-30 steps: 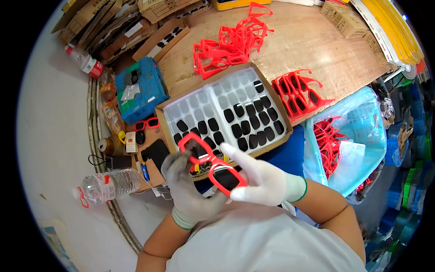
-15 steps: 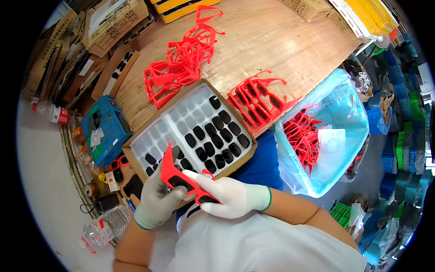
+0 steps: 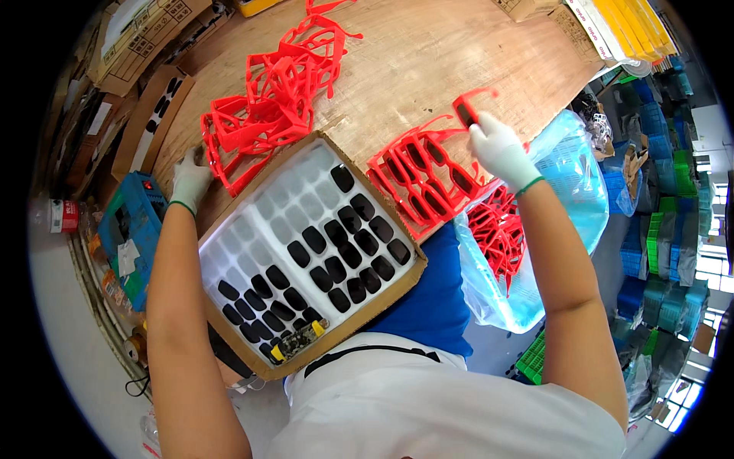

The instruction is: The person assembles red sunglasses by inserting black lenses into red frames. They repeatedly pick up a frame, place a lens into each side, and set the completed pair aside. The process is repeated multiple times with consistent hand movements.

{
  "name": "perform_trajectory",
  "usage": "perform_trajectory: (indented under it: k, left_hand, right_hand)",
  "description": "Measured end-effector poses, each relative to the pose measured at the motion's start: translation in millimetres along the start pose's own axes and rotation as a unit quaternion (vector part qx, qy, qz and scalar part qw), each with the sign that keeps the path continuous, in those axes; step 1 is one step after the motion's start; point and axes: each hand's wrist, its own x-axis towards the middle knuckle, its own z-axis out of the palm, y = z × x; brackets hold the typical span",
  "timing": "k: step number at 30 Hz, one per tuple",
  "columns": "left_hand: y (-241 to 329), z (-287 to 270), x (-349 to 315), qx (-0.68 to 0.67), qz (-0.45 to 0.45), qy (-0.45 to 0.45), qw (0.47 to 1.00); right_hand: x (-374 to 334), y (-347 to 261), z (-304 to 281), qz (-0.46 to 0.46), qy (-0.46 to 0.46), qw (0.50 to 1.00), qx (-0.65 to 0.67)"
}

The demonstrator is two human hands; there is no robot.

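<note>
Clock centre: middle of the cardboard lens box (image 3: 378, 292).

Right hand (image 3: 501, 149), in a white glove with a green cuff, was at 2 o'clock. Its fingers pinched one end of a pair of red sunglasses (image 3: 466, 115), raised and motion-blurred; a dark lens was visible in it. Position of the pair: just beyond the stack of red sunglasses (image 3: 417, 154), also at 2 o'clock. Whether pair and stack touched could not be told.

Left hand (image 3: 189, 183), gloved alike, was at 10 o'clock, beside the near left edge of the heap of red frames (image 3: 269, 131). The heap ran from 11 toward 12 o'clock. Left fingertips were partly hidden; could not tell whether they gripped a frame or only lay near it.

Box contents: a pale tray with oval pockets. Dark lenses (image 3: 342, 254) filled rows from about 3 round to 8 o'clock; one more sat near 1. A dark mottled object (image 3: 300, 340) with yellow ends lay inside the wall at 6.

At 3 o'clock: a light-blue tub (image 3: 581, 180) with a clear plastic liner, holding tangled red frames. At 9: a blue case (image 3: 134, 229).
</note>
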Motion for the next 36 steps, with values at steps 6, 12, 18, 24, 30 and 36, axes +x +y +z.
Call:
perform_trajectory:
  k: [6, 12, 18, 24, 30, 36]
  left_hand:
    - [-12, -10, 5, -0.356, -0.014, -0.167, 0.919]
    - [20, -12, -4, -0.375, -0.027, -0.146, 0.915]
    - [8, -15, -2, -0.422, -0.169, -0.214, 0.865]
    - [30, -51, -36, -0.523, -0.165, -0.218, 0.807]
    - [-12, -6, 1, -0.386, -0.027, -0.227, 0.894]
    - [5, 0, -8, -0.211, 0.05, -0.089, 0.972]
  right_hand:
    - [-14, -23, 20, -0.005, -0.105, 0.99, 0.091]
    - [-19, -31, 15, 0.007, -0.134, 0.989, 0.064]
    - [-40, -89, 23, -0.194, 0.076, 0.975, -0.077]
    - [-70, -206, 90, -0.089, -0.29, 0.904, -0.301]
    - [-46, -213, 127, -0.061, -0.257, 0.921, -0.286]
    - [-52, -219, 110, -0.064, -0.208, 0.94, -0.263]
